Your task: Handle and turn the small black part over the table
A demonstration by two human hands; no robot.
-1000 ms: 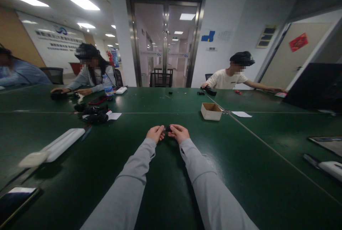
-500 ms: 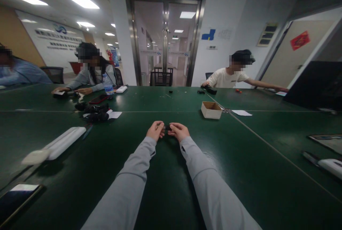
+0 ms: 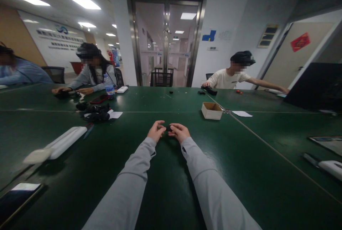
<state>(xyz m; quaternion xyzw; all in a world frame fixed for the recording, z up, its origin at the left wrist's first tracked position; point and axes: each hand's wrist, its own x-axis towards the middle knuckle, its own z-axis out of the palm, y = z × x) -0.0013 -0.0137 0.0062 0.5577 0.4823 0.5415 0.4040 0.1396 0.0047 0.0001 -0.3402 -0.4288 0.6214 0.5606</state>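
Above the green table (image 3: pixel 171 173), my right hand (image 3: pixel 180 131) pinches a small black object (image 3: pixel 168 128) between thumb and fingertips. The object is too small and dark for me to tell its kind. Just to its left is my left hand (image 3: pixel 156 131), fingers apart, its thumb tip pointing at the object's left end. Whether that thumb touches it I cannot tell. An open cardboard box (image 3: pixel 212 111) stands ahead and to the right of my hands.
To the left lie black gear (image 3: pixel 96 111), a long white device (image 3: pixel 68 141) and a phone (image 3: pixel 20 201). A white sheet (image 3: pixel 242 114) lies beyond the box. Across the table sit a person in grey (image 3: pixel 92 69) and a person in white (image 3: pixel 227 77).
My left hand's fingers have spread and drawn slightly back from the small black object, which they were pinching at its left end. My right hand keeps its hold.
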